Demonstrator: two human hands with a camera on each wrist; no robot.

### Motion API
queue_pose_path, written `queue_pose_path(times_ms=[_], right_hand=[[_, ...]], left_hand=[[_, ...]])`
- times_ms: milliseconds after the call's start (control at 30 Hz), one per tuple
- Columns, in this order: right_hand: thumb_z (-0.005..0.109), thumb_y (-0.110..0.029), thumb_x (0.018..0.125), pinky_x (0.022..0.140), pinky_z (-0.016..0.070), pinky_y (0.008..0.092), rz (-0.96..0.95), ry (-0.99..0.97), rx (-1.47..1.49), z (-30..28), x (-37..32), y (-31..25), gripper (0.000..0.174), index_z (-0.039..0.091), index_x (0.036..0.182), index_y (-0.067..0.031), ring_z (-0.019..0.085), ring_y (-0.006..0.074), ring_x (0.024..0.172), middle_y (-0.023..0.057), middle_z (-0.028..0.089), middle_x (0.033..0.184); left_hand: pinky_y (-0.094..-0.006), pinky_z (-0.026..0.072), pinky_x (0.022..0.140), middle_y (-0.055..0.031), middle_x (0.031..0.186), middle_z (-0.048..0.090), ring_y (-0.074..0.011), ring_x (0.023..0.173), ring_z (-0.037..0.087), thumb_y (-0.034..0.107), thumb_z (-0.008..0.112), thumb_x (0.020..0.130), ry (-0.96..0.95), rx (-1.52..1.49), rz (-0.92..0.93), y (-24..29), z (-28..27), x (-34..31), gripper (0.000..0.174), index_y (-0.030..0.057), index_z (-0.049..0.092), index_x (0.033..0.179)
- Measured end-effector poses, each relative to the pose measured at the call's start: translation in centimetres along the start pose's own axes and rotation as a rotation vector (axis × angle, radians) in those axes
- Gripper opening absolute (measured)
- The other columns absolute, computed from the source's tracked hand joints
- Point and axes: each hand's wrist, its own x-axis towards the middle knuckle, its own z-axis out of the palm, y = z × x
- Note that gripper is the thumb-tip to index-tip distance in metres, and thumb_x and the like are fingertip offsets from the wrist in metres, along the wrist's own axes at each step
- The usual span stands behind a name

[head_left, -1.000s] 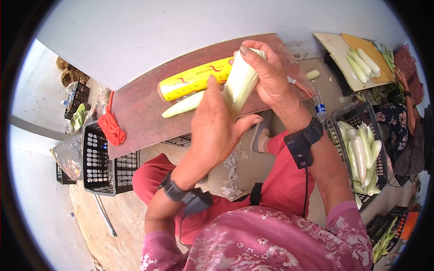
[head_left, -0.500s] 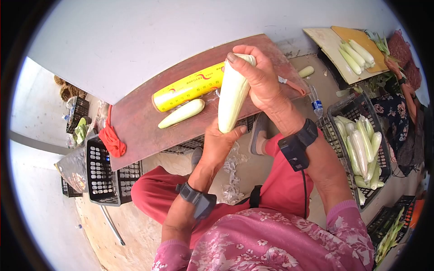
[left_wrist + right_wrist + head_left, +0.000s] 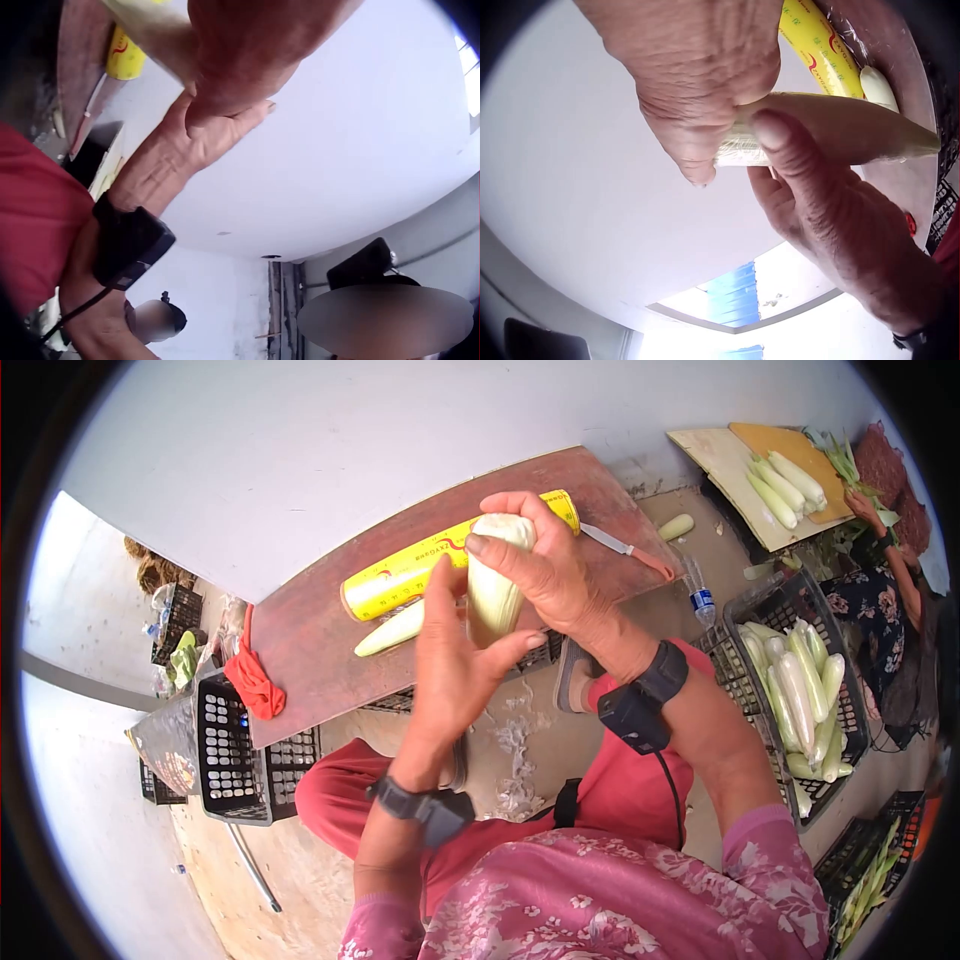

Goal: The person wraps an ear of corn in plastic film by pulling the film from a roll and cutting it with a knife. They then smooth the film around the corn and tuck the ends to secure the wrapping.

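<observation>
My right hand [image 3: 548,570] grips the thick end of a pale green tapered vegetable [image 3: 495,595], thumb along its near side. Clear film shines on it in the right wrist view, where its narrow tip points right. My left hand [image 3: 450,650] is spread around the lower part, fingers straight on one side and thumb on the other. Beneath, a second pale vegetable [image 3: 388,632] lies on the reddish board [image 3: 320,660], beside a yellow printed roll of cling film [image 3: 400,568]. In the left wrist view, the left hand [image 3: 251,56] partly hides the vegetable.
A knife [image 3: 606,540] lies on the board's right part, and a red cloth [image 3: 256,678] hangs over its left end. Black crates stand on both sides, the right crate [image 3: 850,745] holding several pale vegetables. A water bottle [image 3: 700,595] stands near it. Another person's arm [image 3: 893,550] shows far right.
The left hand went down to the vegetable's lower end, then came back up with fingers spread. The right hand lowered the vegetable toward the board and tipped it, uncovering the roll's right end.
</observation>
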Motion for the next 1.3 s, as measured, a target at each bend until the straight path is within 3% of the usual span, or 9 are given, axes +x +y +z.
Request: queue_pose_path(times_ms=[200,267,567,767,900,1000,1033,1167,1300], right_hand=[[0.074,-0.028,0.083,0.074,0.0493,0.0281,0.006,-0.008,-0.005,0.1,-0.6,0.5,0.043,0.055,0.108,0.0004,0.058,0.0124,0.086,0.0073,0.060,0.093],[0.071,-0.025,0.085,0.073,0.0499,0.0280,0.028,-0.015,0.098,0.3,-0.5,1.0,0.037,0.055,0.107,-0.0004,0.060,0.0134,0.084,0.0089,0.061,0.094],[0.057,-0.008,0.093,0.077,0.0592,0.0421,0.396,0.044,0.565,-0.5,0.4,0.1,0.027,0.045,0.117,-0.0002,0.068,0.0296,0.086,0.0181,0.063,0.104],[0.057,-0.025,0.098,0.080,0.0527,0.0335,0.322,0.080,0.333,-3.3,1.6,0.5,0.032,0.052,0.123,-0.0051,0.064,0.0223,0.097,0.0141,0.065,0.111],[0.052,-0.050,0.099,0.088,0.0470,0.0317,0.332,-0.242,0.156,-4.5,1.6,-2.0,0.053,0.058,0.124,-0.0035,0.057,0.0175,0.112,0.0089,0.062,0.120],[0.056,-0.051,0.096,0.092,0.0457,0.0309,0.355,-0.404,-0.133,-3.3,0.5,-3.0,0.058,0.057,0.125,-0.0003,0.055,0.0166,0.115,0.0101,0.061,0.122],[0.066,-0.043,0.093,0.093,0.0459,0.0286,0.305,-0.529,-0.066,-3.0,0.6,-2.5,0.055,0.058,0.124,0.0021,0.056,0.0153,0.112,0.0106,0.062,0.118],[0.072,-0.020,0.089,0.081,0.0506,0.0243,0.358,-0.409,-0.193,-1.2,-0.1,-1.3,0.028,0.066,0.105,0.0027,0.063,0.0117,0.091,0.0075,0.068,0.099],[0.069,-0.016,0.090,0.076,0.0506,0.0236,0.330,-0.290,-0.192,-1.5,0.2,0.3,0.019,0.066,0.096,0.0007,0.062,0.0090,0.086,0.0073,0.069,0.098]], left_hand=[[-0.0396,0.0519,0.086,-0.0222,0.112,0.065,-0.0312,0.100,0.066,0.023,0.084,0.073,0.046,-0.106,-0.185,-3.8,2.6,-1.5,0.067,-0.0029,0.048,0.124],[-0.0370,0.0518,0.085,-0.0181,0.107,0.067,-0.0253,0.097,0.066,0.023,0.084,0.074,0.108,-0.017,-0.184,-3.3,2.6,-1.9,0.062,-0.0024,0.051,0.121],[-0.0370,0.0538,0.082,-0.0198,0.104,0.069,-0.0287,0.094,0.069,0.019,0.084,0.074,0.218,0.261,0.011,-4.4,1.6,-3.2,0.060,-0.0007,0.053,0.121],[-0.0399,0.0543,0.080,-0.0196,0.104,0.067,-0.0354,0.093,0.068,0.013,0.084,0.071,0.213,0.410,0.126,-4.7,0.5,-3.3,0.059,0.0004,0.053,0.120],[-0.0417,0.0537,0.076,-0.0170,0.102,0.065,-0.0366,0.089,0.065,0.009,0.083,0.063,0.169,0.655,0.273,-4.4,-2.1,-3.2,0.063,0.0030,0.054,0.119],[-0.0410,0.0525,0.072,-0.0148,0.101,0.064,-0.0345,0.086,0.064,0.007,0.082,0.058,0.152,0.794,0.374,-4.5,-3.8,-2.8,0.068,0.0044,0.054,0.119],[-0.0403,0.0519,0.071,-0.0135,0.099,0.063,-0.0331,0.084,0.064,0.007,0.081,0.057,0.157,0.816,0.415,-4.5,-4.2,-2.7,0.069,0.0045,0.054,0.120],[-0.0403,0.0518,0.071,-0.0122,0.098,0.063,-0.0326,0.084,0.064,0.007,0.081,0.056,0.109,0.886,0.408,-4.4,-5.4,-3.0,0.070,0.0046,0.054,0.120],[-0.0396,0.0518,0.071,-0.0114,0.097,0.063,-0.0318,0.084,0.064,0.007,0.082,0.056,0.094,0.892,0.371,-4.6,-5.8,-3.3,0.071,0.0046,0.054,0.120]])
